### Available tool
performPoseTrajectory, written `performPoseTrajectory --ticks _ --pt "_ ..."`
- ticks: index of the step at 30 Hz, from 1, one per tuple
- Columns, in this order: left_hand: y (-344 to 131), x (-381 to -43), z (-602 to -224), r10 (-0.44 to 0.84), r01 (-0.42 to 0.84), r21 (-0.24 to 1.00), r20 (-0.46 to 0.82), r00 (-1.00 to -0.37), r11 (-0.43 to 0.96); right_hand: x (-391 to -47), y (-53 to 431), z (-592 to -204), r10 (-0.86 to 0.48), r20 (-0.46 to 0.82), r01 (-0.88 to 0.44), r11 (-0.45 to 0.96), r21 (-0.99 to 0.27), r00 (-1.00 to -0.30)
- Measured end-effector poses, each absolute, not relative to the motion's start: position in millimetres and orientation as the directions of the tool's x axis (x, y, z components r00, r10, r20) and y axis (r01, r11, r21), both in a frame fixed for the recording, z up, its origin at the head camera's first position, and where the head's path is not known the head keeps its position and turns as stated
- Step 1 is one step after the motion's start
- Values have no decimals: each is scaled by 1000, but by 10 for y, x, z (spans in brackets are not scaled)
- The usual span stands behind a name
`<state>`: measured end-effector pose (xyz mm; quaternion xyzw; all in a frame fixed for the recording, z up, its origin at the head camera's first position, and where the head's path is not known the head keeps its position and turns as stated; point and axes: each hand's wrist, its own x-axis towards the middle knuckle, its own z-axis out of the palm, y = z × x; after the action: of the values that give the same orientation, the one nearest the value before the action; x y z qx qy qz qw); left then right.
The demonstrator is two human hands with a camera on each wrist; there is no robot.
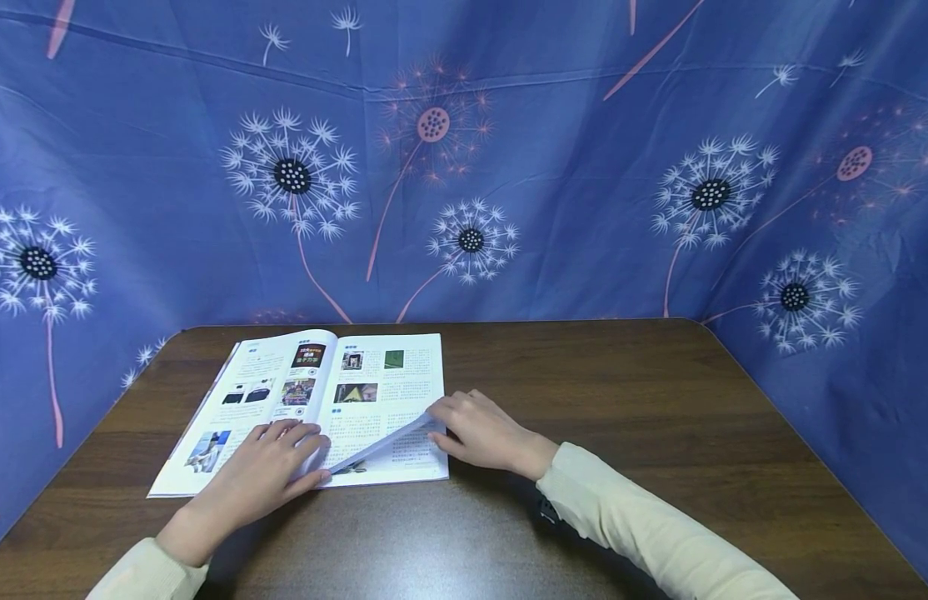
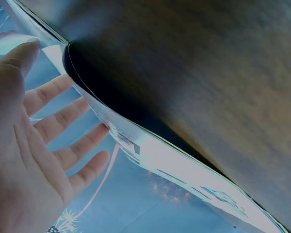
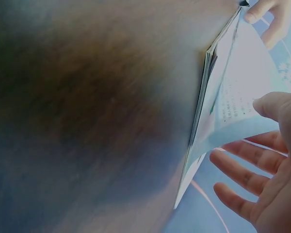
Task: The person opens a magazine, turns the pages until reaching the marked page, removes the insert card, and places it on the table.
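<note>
An open magazine (image 1: 359, 421) with printed text and small colour pictures lies at the left of the table. My left hand (image 1: 265, 467) rests on it near the spine, fingers spread and fairly straight. In the left wrist view those fingertips (image 2: 101, 127) are against the paper. At the right page's outer edge, my right hand (image 1: 482, 433) pinches the lower corner of a page (image 3: 250, 82) between thumb and fingers. That page is lifted and curls up, baring part of the page below. The other right fingers (image 3: 233, 170) hang loose beneath it.
The magazine sits on a dark brown wooden table (image 1: 621, 400). A blue cloth (image 1: 569, 167) with a dandelion print hangs behind and at both sides of it. Something small and dark (image 1: 548, 510) shows under the right sleeve.
</note>
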<state>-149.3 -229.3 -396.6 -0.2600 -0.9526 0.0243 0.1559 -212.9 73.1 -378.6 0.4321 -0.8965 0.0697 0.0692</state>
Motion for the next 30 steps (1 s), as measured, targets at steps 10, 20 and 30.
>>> performPoseTrajectory --ticks 10,20,30 --pt "-2292 -1479 -3959 493 480 -117 258 -831 870 -2133 740 -3754 -713 272 -753 653 -81 -647" --pt "-2296 -1475 -3948 473 459 -117 246 -846 881 -2148 747 -3782 -705 306 -756 648 -90 -640" --pt "-2307 -1486 -3959 466 452 -120 294 -834 884 -2096 738 -3831 -753 188 -772 634 -52 -631"
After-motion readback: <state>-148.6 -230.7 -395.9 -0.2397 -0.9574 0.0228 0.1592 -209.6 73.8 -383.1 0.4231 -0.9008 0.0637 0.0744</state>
